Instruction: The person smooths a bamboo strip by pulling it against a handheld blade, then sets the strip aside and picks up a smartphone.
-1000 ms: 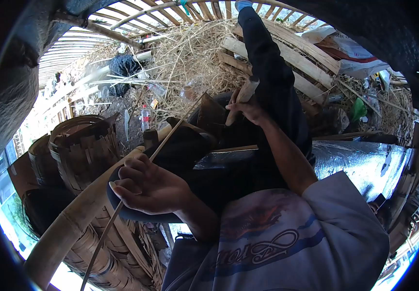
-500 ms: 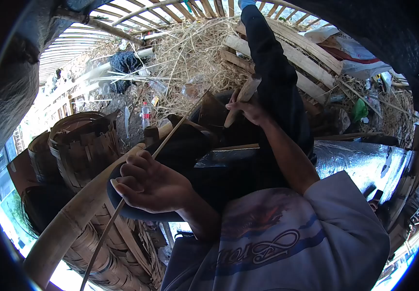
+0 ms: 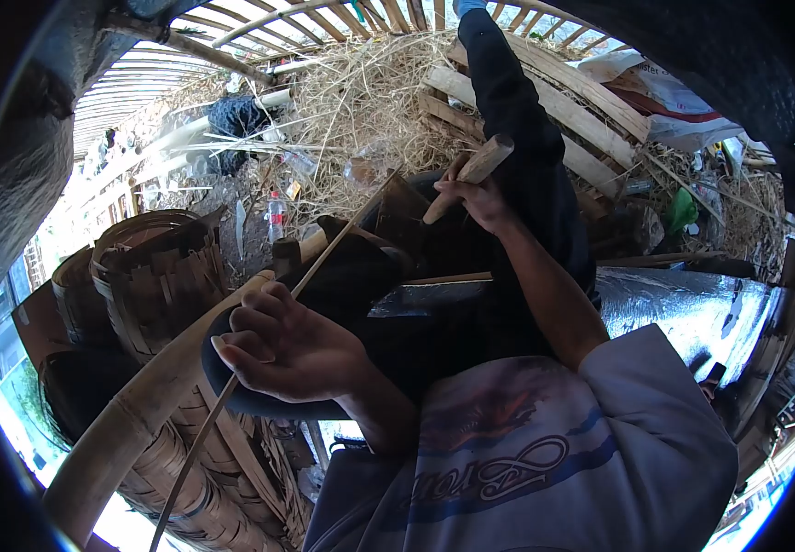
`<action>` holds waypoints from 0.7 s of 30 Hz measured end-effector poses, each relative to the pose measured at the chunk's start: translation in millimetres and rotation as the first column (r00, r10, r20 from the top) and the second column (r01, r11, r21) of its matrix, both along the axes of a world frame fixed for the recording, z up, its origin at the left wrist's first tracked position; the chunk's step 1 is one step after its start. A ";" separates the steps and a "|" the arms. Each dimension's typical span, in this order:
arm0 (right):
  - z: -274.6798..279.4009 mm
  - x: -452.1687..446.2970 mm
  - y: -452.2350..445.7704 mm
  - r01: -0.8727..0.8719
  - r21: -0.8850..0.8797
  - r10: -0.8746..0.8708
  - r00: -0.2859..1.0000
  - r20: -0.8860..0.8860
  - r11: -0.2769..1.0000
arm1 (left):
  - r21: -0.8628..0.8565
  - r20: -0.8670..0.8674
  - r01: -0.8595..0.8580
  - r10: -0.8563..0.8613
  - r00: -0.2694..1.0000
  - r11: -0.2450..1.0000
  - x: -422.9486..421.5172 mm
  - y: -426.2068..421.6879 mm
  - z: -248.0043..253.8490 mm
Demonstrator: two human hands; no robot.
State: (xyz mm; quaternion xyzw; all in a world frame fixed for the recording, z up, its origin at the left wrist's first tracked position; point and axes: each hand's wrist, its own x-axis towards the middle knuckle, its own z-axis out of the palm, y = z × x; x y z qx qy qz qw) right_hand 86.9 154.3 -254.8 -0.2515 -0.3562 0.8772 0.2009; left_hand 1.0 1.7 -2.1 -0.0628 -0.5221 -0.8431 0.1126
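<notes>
My left hand point(image 3: 292, 345) has its fingers curled, palm side up, around a long thin bamboo strip point(image 3: 331, 247). The strip runs on a slant from the lower left, through the hand, to a tip near the middle of the view. My right hand point(image 3: 477, 201) grips a short, thick wooden handle-like piece point(image 3: 487, 158), tilted with its upper end to the right. Whether a blade is fixed to its lower end, I cannot tell. Beneath my left hand, a thick bamboo pole point(image 3: 131, 414) slants past my knee.
Rolled woven bamboo pieces point(image 3: 158, 285) stand at the left. Dry straw point(image 3: 361, 92), a plastic bottle point(image 3: 276, 216) and a dark bundle point(image 3: 236, 120) lie ahead. Wooden slats point(image 3: 563, 110) are beside my outstretched leg point(image 3: 508, 92). A shiny silver sheet point(image 3: 692, 299) is at the right.
My right hand and the wooden piece have shifted slightly up the view, and the piece now leans more to the right. My left hand and the bamboo strip are almost still.
</notes>
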 end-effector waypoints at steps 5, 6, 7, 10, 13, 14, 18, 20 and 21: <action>-13.8 -7.2 -34.3 -0.295 0.080 0.279 0.946 0.166 0.952 | -0.011 -0.024 0.034 -0.034 0.999 0.999 0.4 0.2 -1.6; -16.5 -7.4 -33.0 -0.296 0.079 0.280 0.946 0.164 0.952 | -0.013 -0.025 0.034 -0.034 0.999 0.999 -0.2 0.0 -1.4; -19.8 -7.3 -28.9 -0.205 0.157 0.180 0.971 0.157 0.966 | -0.018 -0.023 0.018 -0.018 1.000 1.000 -0.9 -0.3 -1.2; -19.4 -9.7 -9.7 0.008 0.234 -0.027 0.997 0.075 0.972 | -0.023 -0.020 0.005 -0.005 1.000 1.000 -2.1 -0.7 -0.7; -12.9 -9.0 8.3 0.179 0.214 -0.186 0.983 0.013 0.960 | -0.013 -0.018 0.032 -0.032 0.999 0.999 0.0 1.0 -2.2; -11.1 -9.3 13.9 0.221 0.206 -0.228 0.973 0.015 0.953 | -0.001 -0.019 0.047 -0.047 0.999 0.999 0.5 2.6 -3.0; -11.8 -13.3 -10.2 0.062 0.079 -0.064 0.998 0.019 0.995 | 0.005 -0.021 0.067 -0.067 0.998 0.998 0.4 4.2 -2.7; -11.5 -19.8 -30.9 0.024 0.061 -0.025 0.999 0.020 0.998 | -0.029 -0.016 0.031 -0.031 0.999 0.999 0.2 6.2 -2.0; -15.0 -23.3 -40.3 -0.010 0.056 0.010 1.000 -0.002 0.998 | -0.032 -0.018 0.030 -0.030 0.999 0.999 0.2 5.6 -2.0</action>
